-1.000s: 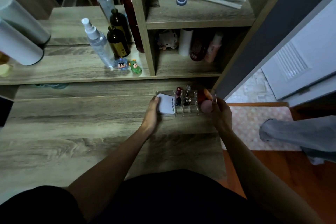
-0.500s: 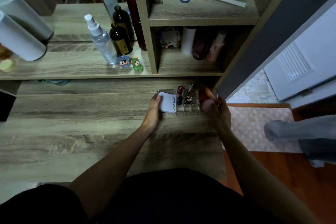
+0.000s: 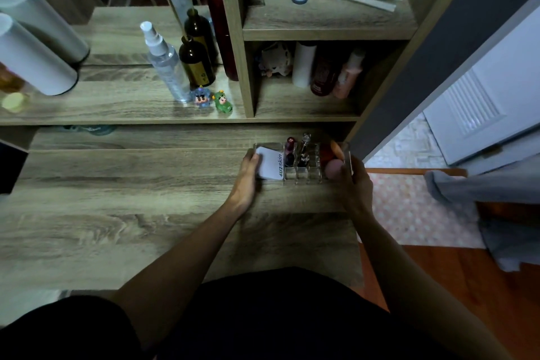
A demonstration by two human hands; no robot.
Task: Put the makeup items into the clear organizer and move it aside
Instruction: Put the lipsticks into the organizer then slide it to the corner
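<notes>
Centrally placed near the far right corner of a grey wood-grain table (image 3: 122, 202): a clear plastic organizer with small square compartments (image 3: 304, 162), long axis running left to right. Already loaded with a white flat compact printed with lettering (image 3: 270, 163) at its left end, dark lipstick tubes (image 3: 290, 152) standing in the middle cells, and a pink rounded sponge (image 3: 334, 169) at its right end. Gripped at both short ends: left hand (image 3: 247, 177) closed against the left wall beside the compact, right hand (image 3: 355, 181) wrapped around the right wall by the sponge. Equally near for both hands, one at each end, so a slide along the long axis or straight back looks ready. Filling apparently finished; moving aside seemingly the step in hand. Just behind, a low shelf (image 3: 117, 109) with a clear spray bottle (image 3: 166, 67), a brown glass bottle (image 3: 196, 63) and two small cartoon figurines (image 3: 213, 99). Right of the table, a pale dotted mat (image 3: 415, 213) on the floor.
</notes>
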